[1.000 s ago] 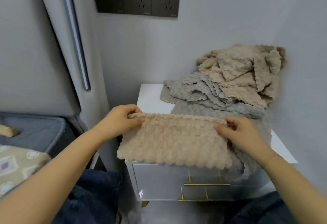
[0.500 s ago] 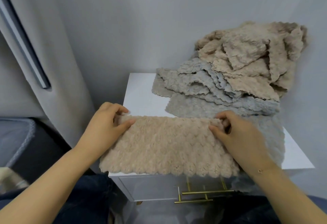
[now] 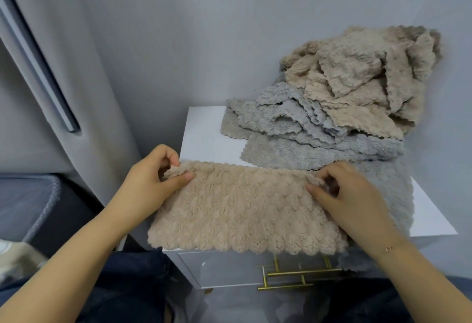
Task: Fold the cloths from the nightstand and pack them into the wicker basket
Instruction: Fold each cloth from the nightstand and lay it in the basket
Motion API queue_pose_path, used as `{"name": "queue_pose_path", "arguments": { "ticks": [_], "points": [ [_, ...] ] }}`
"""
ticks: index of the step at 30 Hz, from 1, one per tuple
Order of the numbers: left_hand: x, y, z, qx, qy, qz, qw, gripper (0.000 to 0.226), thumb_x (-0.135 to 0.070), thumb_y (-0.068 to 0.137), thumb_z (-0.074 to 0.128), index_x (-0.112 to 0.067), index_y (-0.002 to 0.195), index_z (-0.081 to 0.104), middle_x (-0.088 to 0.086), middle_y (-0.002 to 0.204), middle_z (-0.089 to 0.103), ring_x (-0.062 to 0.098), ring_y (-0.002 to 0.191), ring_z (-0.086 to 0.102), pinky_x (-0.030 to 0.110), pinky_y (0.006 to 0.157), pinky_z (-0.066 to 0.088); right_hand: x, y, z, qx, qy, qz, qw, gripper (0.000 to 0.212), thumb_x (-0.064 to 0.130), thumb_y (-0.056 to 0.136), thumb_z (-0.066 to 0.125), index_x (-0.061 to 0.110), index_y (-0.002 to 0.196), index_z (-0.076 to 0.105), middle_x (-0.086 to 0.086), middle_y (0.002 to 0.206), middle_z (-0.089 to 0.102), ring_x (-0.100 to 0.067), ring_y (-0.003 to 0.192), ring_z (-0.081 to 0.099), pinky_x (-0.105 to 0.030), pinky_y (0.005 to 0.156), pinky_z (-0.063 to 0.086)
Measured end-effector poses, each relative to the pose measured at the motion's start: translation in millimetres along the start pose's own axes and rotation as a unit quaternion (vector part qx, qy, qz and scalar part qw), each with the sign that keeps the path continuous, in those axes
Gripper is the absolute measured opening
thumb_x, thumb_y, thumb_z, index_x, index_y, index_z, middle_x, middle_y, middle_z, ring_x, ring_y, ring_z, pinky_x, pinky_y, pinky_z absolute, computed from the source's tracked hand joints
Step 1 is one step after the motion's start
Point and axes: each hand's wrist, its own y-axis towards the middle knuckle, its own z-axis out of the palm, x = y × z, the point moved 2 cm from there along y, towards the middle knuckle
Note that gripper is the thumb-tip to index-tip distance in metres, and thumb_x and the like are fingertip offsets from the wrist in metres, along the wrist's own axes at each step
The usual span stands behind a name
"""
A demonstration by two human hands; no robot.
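I have both hands, left and right, pinching the beige cloth's far corners on the nightstand, likely squaring its fold.

A white nightstand with brass drawer handles stands in the wall corner. On its front lies a folded beige cloth, its scalloped hem over the front edge. Behind it a flat grey cloth underlies a rumpled heap of grey and beige cloths piled at the back right
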Motion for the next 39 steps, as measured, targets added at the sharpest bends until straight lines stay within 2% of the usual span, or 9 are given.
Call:
{"name": "queue_pose_path", "arguments": {
  "ticks": [5,8,10,14,18,25,30,34,39],
  "points": [
    [-5,-3,-10,0.013,-0.071,0.018,0.997,0.031,-0.034,0.080,0.072,-0.038,0.109,0.062,-0.020,0.102,0.064,0.000,0.098,0.059,0.022,0.082,0.046,0,7,2,0.014,0.132,0.076,0.988,0.012,0.027,0.082,0.076,0.028,0.078,0.065,0.005,0.067,0.055,-0.009,0.060,0.049,-0.023,0.053,0.034],
    [-7,-3,-12,0.006,-0.079,0.029,0.996,0.016,-0.030,0.082,0.071,-0.033,0.098,0.070,-0.018,0.097,0.069,0.001,0.091,0.064,0.022,0.077,0.049,1,7,-1,-0.005,0.267,0.108,0.958,0.010,0.022,0.080,0.078,0.015,0.083,0.072,-0.002,0.064,0.056,-0.004,0.054,0.048,-0.012,0.052,0.038],
    [-9,-3,-12,-0.013,-0.069,0.032,0.997,0.008,-0.030,0.083,0.071,-0.030,0.091,0.072,-0.019,0.092,0.070,0.001,0.086,0.064,0.019,0.072,0.048,1,6,-5,-0.022,0.337,0.126,0.933,0.014,0.026,0.082,0.075,0.013,0.087,0.075,-0.006,0.068,0.065,-0.011,0.058,0.056,-0.016,0.057,0.046],
    [-11,-2,-16,-0.046,-0.097,0.028,0.994,0.008,-0.033,0.082,0.069,-0.025,0.084,0.072,-0.013,0.084,0.071,0.003,0.078,0.065,0.012,0.066,0.050,0,5,-12,-0.079,0.408,0.128,0.901,0.014,0.027,0.083,0.072,0.015,0.088,0.074,0.008,0.059,0.062,-0.003,0.047,0.052,-0.011,0.048,0.040],
    [-15,-3,-18,-0.029,-0.267,-0.042,0.962,0.022,-0.040,0.080,0.063,-0.021,0.089,0.072,-0.003,0.087,0.073,0.009,0.080,0.067,0.020,0.068,0.053,4,4,-20,-0.112,0.454,0.088,0.880,0.011,0.013,0.085,0.071,0.014,0.096,0.068,-0.002,0.082,0.069,-0.011,0.076,0.064,-0.018,0.072,0.054],
    [-40,10,-31,-0.034,-0.384,-0.076,0.919,0.016,-0.026,0.083,0.065,-0.016,0.096,0.064,-0.003,0.082,0.072,0.009,0.072,0.068,0.020,0.059,0.056,16,5,-32,-0.045,0.497,0.064,0.864,0.023,0.006,0.088,0.065,0.018,0.108,0.068,-0.004,0.083,0.070,-0.013,0.074,0.065,-0.017,0.070,0.054],
    [-57,49,-47,-0.096,-0.185,-0.022,0.978,0.011,-0.027,0.085,0.073,-0.022,0.095,0.070,-0.007,0.089,0.073,0.008,0.081,0.068,0.025,0.072,0.054,28,3,-24,0.060,0.571,0.116,0.811,0.029,-0.004,0.086,0.060,0.013,0.110,0.063,-0.010,0.077,0.067,-0.015,0.061,0.062,-0.021,0.050,0.051],
    [-59,94,-20,-0.066,0.051,0.023,0.996,0.021,-0.033,0.085,0.073,-0.014,0.083,0.065,-0.003,0.075,0.064,0.014,0.071,0.057,0.024,0.062,0.042,28,1,0,0.114,0.489,0.134,0.854,0.023,-0.007,0.085,0.063,0.010,0.101,0.064,-0.004,0.069,0.066,-0.019,0.059,0.057,-0.030,0.052,0.050],
    [-49,138,26,-0.025,0.092,0.027,0.995,0.022,-0.029,0.088,0.071,-0.011,0.093,0.059,-0.010,0.075,0.053,0.000,0.066,0.046,0.017,0.052,0.031,22,1,13,0.117,0.358,0.103,0.921,0.021,-0.002,0.083,0.064,0.019,0.081,0.062,0.001,0.064,0.063,-0.010,0.053,0.051,-0.033,0.056,0.045]
  ]
}}
